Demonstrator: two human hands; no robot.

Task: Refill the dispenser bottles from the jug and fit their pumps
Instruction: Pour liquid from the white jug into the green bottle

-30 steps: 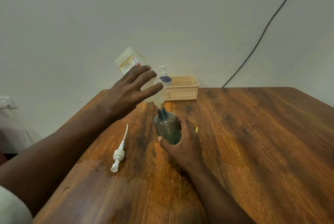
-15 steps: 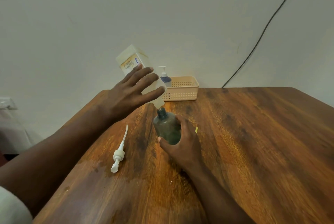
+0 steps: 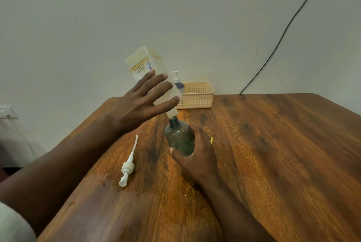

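The person is tipping the jug [image 3: 151, 72] steeply, base up and to the left, spout down and to the right, so its long axis is running on a slant straight toward the open neck of the dark bottle [image 3: 180, 138]. The left hand [image 3: 145, 103] is holding the jug with its fingers spread long across the near face; the thumb is out of sight behind. The right hand [image 3: 197, 154] is wrapping round the lower body of the bottle, which is standing upright on the desk [image 3: 273, 154], thumb on the near side. Spout and neck are almost touching, the spout directly above. No stream is showing that I can make out. The loose pump [image 3: 128, 165] is lying on the desk to the left, nearer the left hand, its tube pointing away. It looks like filling comes first, then the pump.
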